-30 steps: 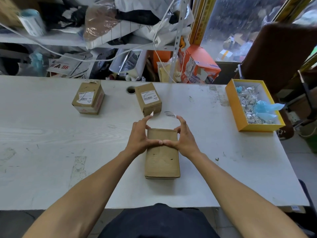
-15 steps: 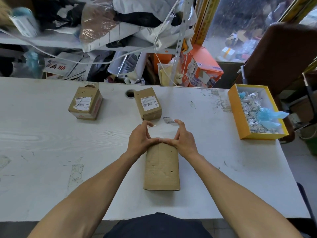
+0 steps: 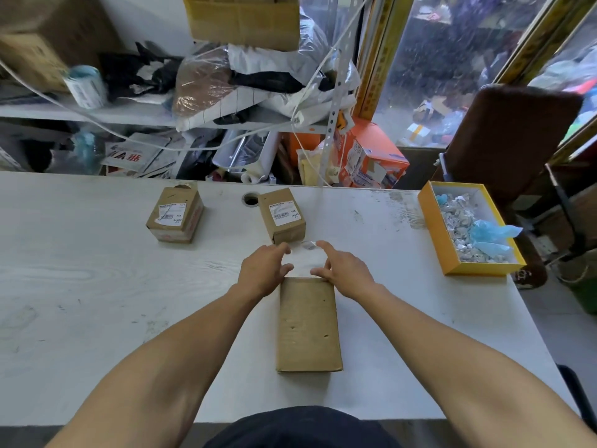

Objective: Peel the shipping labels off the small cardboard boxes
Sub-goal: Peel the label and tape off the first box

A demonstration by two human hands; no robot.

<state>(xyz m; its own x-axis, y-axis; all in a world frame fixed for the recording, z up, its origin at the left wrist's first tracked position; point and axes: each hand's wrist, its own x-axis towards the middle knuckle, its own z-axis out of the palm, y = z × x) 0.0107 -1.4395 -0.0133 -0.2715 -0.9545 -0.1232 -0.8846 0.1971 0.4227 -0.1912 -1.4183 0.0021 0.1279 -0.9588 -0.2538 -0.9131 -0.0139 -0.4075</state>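
A pale peeled label [image 3: 303, 261] is pinched between the fingers of the left hand [image 3: 263, 273] and right hand [image 3: 347, 273] beyond the near box [image 3: 307, 324] on the tabletop [image 3: 97, 286], where it could be torn or stuck to itself.

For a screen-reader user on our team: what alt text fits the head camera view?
Two bare hands, left hand and right hand, hold a peeled white label just beyond a plain cardboard box on a white table. Two labelled boxes sit farther back, and a yellow tray of scraps stands right.
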